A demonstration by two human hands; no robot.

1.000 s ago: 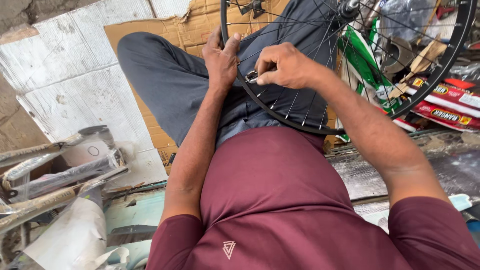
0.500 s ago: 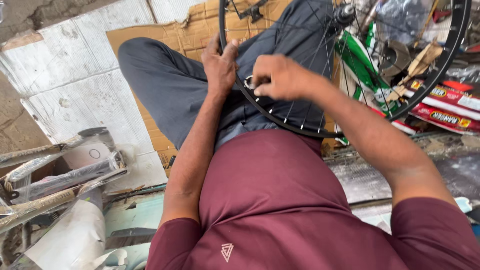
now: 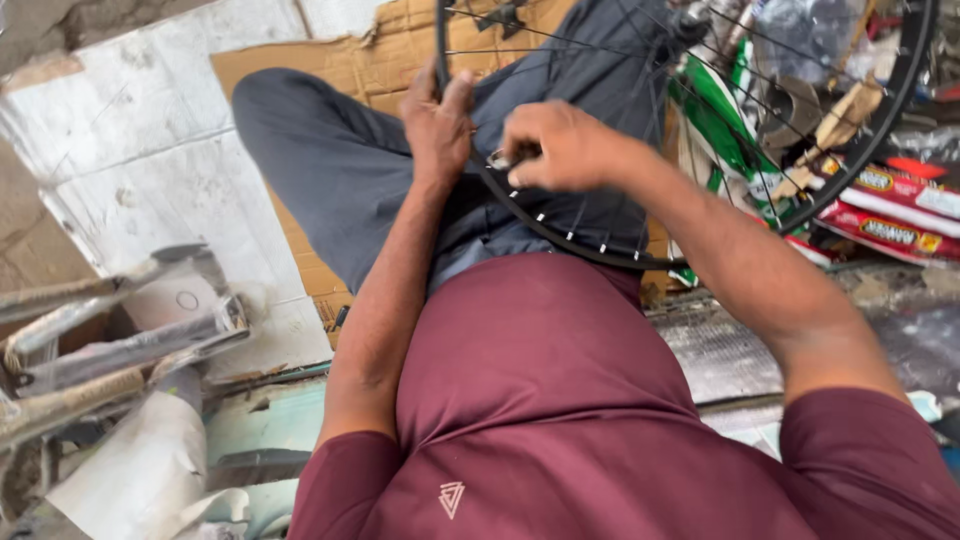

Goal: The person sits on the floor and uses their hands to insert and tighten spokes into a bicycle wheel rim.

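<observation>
A black spoked bicycle wheel rim (image 3: pixel 600 252) stands upright on my lap, over my grey trousers (image 3: pixel 330 170). My left hand (image 3: pixel 438 125) grips the rim at its left side, fingers wrapped around it. My right hand (image 3: pixel 560 145) is just beside it, fingers pinched on a small metal tool (image 3: pixel 500 160) held against the rim where a spoke meets it. The two hands nearly touch. Thin spokes (image 3: pixel 640 120) fan up toward the hub (image 3: pixel 690 20) at the top.
Flattened cardboard (image 3: pixel 350 50) and white sheets (image 3: pixel 120 150) lie under my legs. Metal bars and frame parts (image 3: pixel 110 340) are piled at the left. Red and green boxes (image 3: pixel 890 215) and clutter sit at the right behind the wheel.
My right hand has shifted slightly left along the rim toward my left hand, its fingers working the tool. The left hand keeps its grip; the view has tilted a little.
</observation>
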